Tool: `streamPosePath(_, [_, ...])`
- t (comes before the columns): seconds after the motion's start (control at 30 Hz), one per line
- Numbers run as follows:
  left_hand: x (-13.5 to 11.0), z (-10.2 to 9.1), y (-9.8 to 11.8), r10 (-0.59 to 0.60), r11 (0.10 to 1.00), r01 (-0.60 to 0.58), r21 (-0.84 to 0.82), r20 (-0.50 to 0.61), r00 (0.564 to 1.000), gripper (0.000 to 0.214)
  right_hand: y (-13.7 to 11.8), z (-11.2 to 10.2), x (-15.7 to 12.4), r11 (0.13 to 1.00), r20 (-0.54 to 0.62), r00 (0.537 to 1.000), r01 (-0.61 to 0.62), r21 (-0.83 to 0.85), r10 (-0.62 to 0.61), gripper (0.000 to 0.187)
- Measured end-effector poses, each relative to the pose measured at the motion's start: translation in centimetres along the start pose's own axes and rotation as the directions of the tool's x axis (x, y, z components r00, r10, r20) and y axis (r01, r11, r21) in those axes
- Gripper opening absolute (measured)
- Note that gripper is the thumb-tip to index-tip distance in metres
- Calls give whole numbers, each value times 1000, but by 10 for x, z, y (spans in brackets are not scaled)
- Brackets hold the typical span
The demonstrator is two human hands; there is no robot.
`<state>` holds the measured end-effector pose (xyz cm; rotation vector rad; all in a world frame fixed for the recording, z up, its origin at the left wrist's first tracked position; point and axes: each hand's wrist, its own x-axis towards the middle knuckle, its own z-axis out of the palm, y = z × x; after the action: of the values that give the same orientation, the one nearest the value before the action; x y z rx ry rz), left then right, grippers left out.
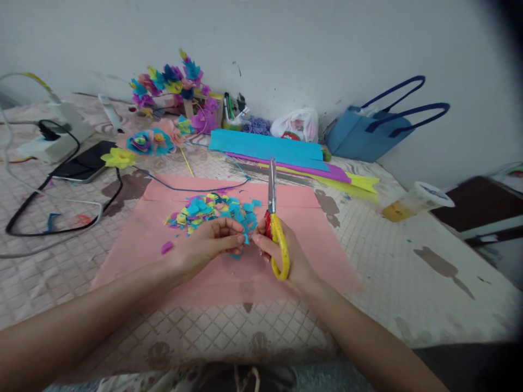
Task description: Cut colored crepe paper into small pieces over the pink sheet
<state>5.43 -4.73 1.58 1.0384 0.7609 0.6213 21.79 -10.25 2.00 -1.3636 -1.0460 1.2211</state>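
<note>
Head view: left hand [218,237] pinches a blue paper scrap [245,238] above the pink sheet [216,283], beside paper clippings [206,209]; right hand [296,258] retains scissors [272,190], fingertips near the scrap. Apparent step: separating the scrap manually. Next move calls for keeping blades clear.

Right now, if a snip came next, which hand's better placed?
Probably the right hand: it holds the scissors, though the blades point away from the blue scrap. The left hand seems to pinch that scrap and has no scissors.
</note>
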Motion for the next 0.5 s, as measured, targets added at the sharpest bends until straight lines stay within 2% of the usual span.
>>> streamPosePath(0.33, [0,0,1,37,993,-41,107,40,999,18,2,-1,1,1000,36,999,-18,23,17,31])
streamPosePath(0.5, [-3,3,5,37,984,-38,176,5,999,19,1,-1,-1,1000,65,998,-16,7,16,32])
